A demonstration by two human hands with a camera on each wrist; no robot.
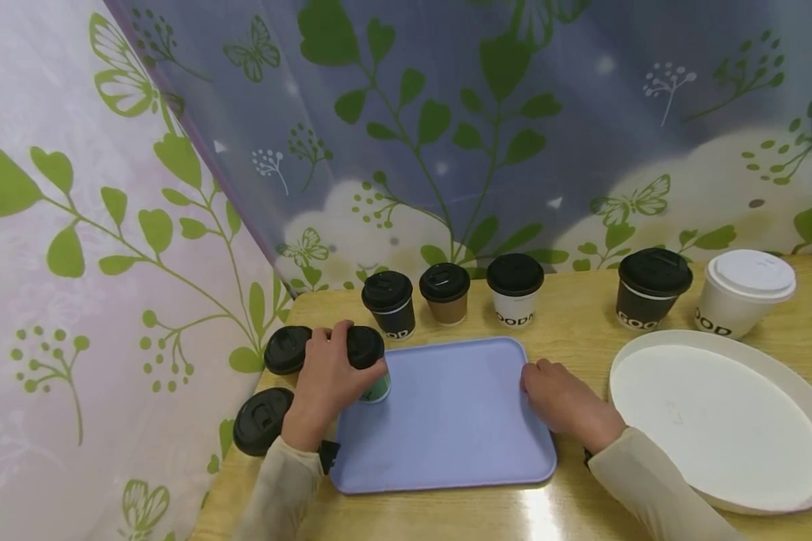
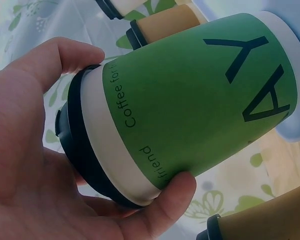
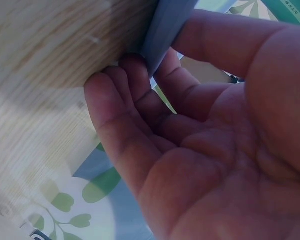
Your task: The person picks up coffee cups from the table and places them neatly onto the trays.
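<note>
looks just begun. only the green cup (image 2: 190, 105) at the blue tray (image 1: 446, 436), over its back left corner; hard to tell if resting there or a bit above. gripped near its black lid (image 2: 80, 145) by bent fingers of the left hand (image 1: 326, 377). tray's right edge pinched in the right hand (image 1: 563, 398). left off the tray: black cup (image 1: 399, 319), brown cup (image 1: 446, 310), white cup (image 1: 514, 306), two dark-lidded cups (image 1: 262, 421), big black cup (image 1: 649, 300), white-lidded cup (image 1: 727, 304) near the round white tray (image 1: 717, 421). lids on all, so insides hidden.
</note>
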